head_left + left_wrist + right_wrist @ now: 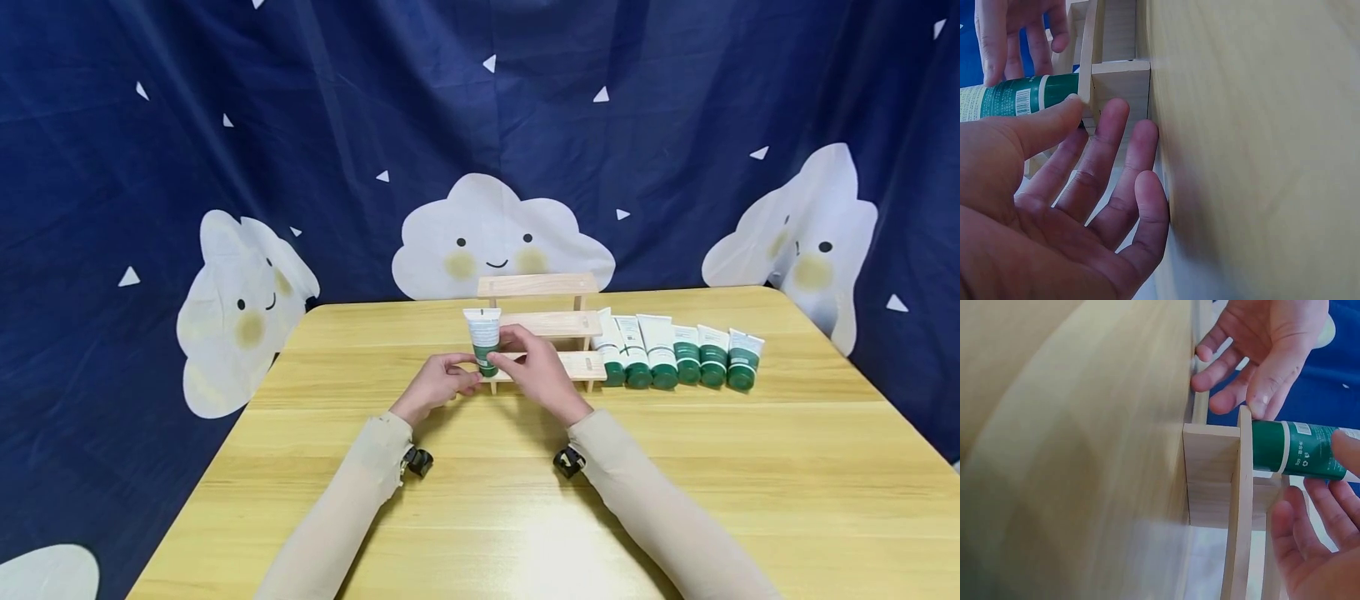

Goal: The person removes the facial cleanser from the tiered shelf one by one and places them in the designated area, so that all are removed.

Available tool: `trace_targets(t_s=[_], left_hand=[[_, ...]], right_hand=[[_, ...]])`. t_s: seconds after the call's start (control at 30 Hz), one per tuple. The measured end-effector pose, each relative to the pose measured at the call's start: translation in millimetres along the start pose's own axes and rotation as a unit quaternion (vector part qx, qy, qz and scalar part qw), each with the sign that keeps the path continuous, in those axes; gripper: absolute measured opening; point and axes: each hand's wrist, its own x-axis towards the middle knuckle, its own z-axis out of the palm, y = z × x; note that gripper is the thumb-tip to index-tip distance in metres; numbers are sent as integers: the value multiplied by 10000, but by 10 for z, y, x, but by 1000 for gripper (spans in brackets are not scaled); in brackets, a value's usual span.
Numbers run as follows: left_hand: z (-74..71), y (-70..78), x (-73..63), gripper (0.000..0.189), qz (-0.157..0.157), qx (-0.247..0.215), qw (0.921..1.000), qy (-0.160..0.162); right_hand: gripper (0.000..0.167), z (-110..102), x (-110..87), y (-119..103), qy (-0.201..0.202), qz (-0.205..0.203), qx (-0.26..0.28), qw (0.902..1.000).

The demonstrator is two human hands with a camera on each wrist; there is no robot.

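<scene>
A white-and-green squeeze tube (484, 337) stands cap down at the left end of the lowest step of a small wooden three-step rack (553, 365). My right hand (536, 367) pinches this tube from the right, thumb in front and fingers behind. From the left, my left hand (441, 382) reaches to the same corner. In the left wrist view its thumb tip lies by the green cap (1060, 89) at the board's end, with the other fingers loosely spread near the rack's leg (1121, 84). The right wrist view shows the cap's end against the board.
Just right of the rack, several white-and-green tubes (660, 354) stand in a row, taller ones nearer the rack and shorter ones farther right. The wooden table (480, 500) extends toward me. Behind it hangs a dark blue curtain (337, 100) with cloud faces.
</scene>
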Motion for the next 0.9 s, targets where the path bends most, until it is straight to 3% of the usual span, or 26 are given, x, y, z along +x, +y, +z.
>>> trace_targets(t_s=[0.53,0.9], left_hand=[[8,-17,24,36,-79,-77,9999,-54],[6,-22,16,35,-118,-131,9998,-94]], right_hand=[[28,-98,30,-4,164,175,2,9997],[37,-580,41,-101,654,117,191,9976]])
